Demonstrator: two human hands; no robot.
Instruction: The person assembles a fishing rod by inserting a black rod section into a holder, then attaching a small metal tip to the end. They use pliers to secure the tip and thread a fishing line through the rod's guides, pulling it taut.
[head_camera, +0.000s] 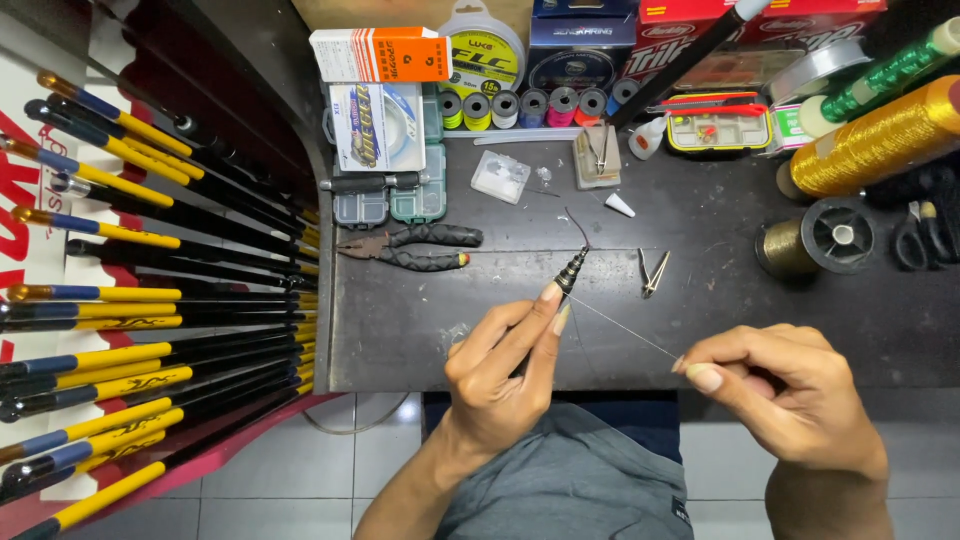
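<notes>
My left hand (500, 365) pinches a slim black tapered rod tip (572, 270) between thumb and forefinger, pointing up and away over the dark workbench (400, 320). A short dark wire curls from its top end. A thin pale line (625, 325) runs from the tip down to my right hand (785, 385), which pinches the line's end between thumb and forefinger. Both hands hover at the bench's near edge, above my lap.
Black-handled pliers (415, 247) and small metal clippers (652, 272) lie just beyond the hands. Thread spools, line boxes, a tackle box (718, 130) and gold thread cones (880, 140) crowd the back. A rack of yellow-and-black rods (130, 300) fills the left.
</notes>
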